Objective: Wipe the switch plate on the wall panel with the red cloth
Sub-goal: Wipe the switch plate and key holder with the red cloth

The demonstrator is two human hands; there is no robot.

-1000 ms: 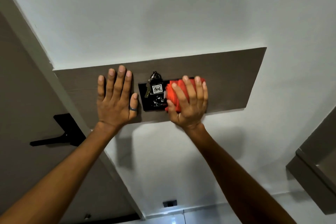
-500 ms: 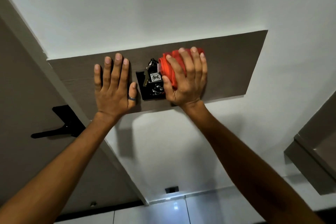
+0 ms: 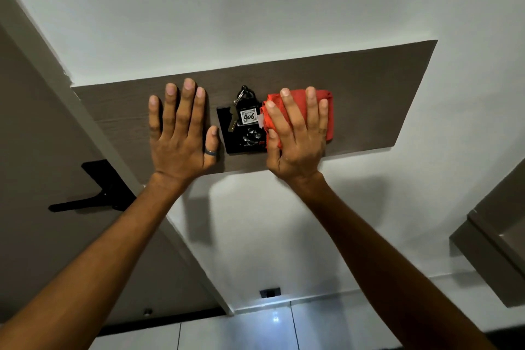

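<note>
Grip, right hand: the folded red cloth (image 3: 298, 113) is pinned flat against the wall under the right hand (image 3: 297, 139), fingers spread over it and the thumb pressed to its left edge; it is held by pressure, not closed in a fist.
Grip, left hand: nothing is held; the left hand (image 3: 181, 131) is laid flat with fingers extended, and a dark ring (image 3: 211, 152) is worn on the thumb.
Cloth position: right of frame centre, with red fabric shown above the fingertips and along the hand's right side.
Switch plate: the black rectangular switch plate (image 3: 227, 128) is seen at frame centre, between the two hands; its right part is covered by the cloth and hand.
Keys: a bunch of keys with a white tag marked 406 (image 3: 249, 116) is hung over the plate's upper middle.
Wall panel: the long dark wood-grain wall panel (image 3: 377, 94) is stretched across the middle of the frame, and both palms are pressed to it.
Wall: the white painted wall (image 3: 255, 8) is seen above and below the panel.
Left side: a black door lever handle (image 3: 93, 193) is mounted on a grey-brown door (image 3: 28, 150).
Bottom: a small black wall socket (image 3: 270, 292) is set low, just above glossy pale floor tiles (image 3: 255, 327).
</note>
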